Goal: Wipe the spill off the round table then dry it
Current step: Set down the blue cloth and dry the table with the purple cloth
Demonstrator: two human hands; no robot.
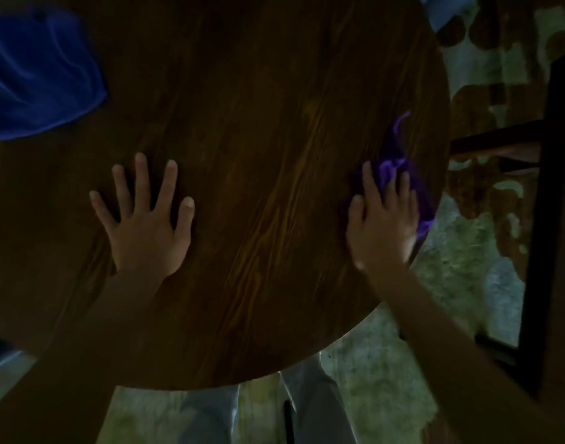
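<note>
The round dark wooden table [258, 139] fills most of the dim view. My left hand [146, 222] lies flat on it with fingers spread and holds nothing. My right hand [382, 225] presses on a dark purple cloth [399, 155] near the table's right edge; the cloth reaches out beyond my fingers and down past the rim. A blue cloth [41, 78] lies crumpled at the table's far left. No spill is discernible in this light.
A dark-framed chair or stand [537, 219] is close to the right of the table. A patterned floor [466, 267] shows below and to the right. My legs in light trousers [310, 411] are at the table's near edge.
</note>
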